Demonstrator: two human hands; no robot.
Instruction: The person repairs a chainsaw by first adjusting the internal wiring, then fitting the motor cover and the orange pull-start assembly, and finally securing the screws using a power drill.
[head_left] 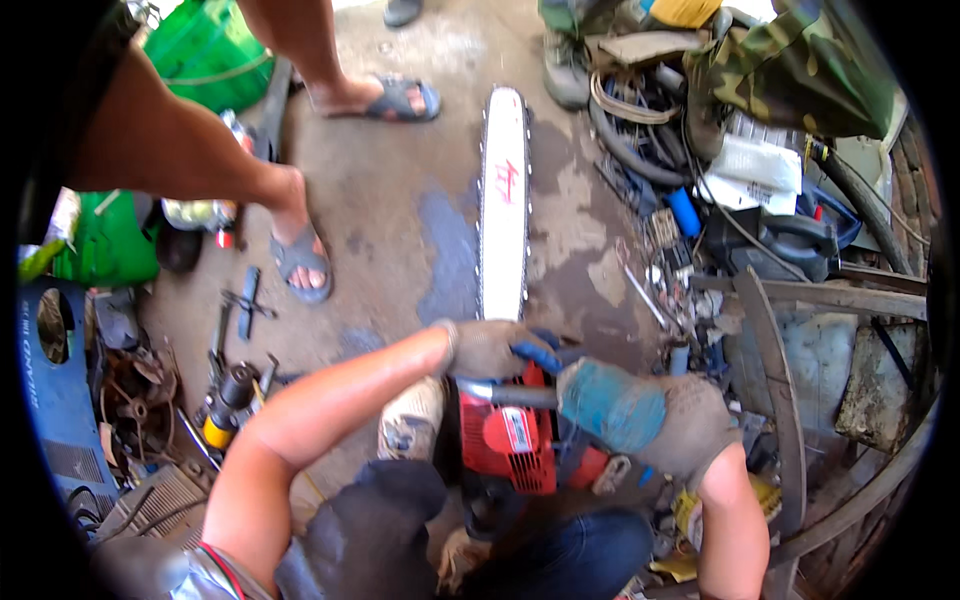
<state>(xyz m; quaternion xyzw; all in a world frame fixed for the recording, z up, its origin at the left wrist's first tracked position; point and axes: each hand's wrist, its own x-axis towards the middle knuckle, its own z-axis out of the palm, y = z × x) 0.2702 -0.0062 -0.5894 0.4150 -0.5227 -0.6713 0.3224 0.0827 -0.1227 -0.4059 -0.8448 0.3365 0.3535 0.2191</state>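
Note:
A chainsaw (510, 435) with a red body stands on the floor between my feet, its long white guide bar (503, 200) pointing away from me. My left hand (495, 347), in a grey glove with blue fingertips, is closed over the front of the saw where the bar meets the body. Beside the saw's grey-black front handle (512, 394), my right hand (640, 412) in a grey and teal glove is curled at the right side of the body. What its fingers grip is hidden.
Another person's sandalled feet (303, 265) stand at left, near loose tools (232, 395) and a green basin (210, 55). Along the right lie hoses (625, 140), a blue cylinder (684, 212), a curved strip (780, 390) and scrap. A boot (566, 70) shows at the top.

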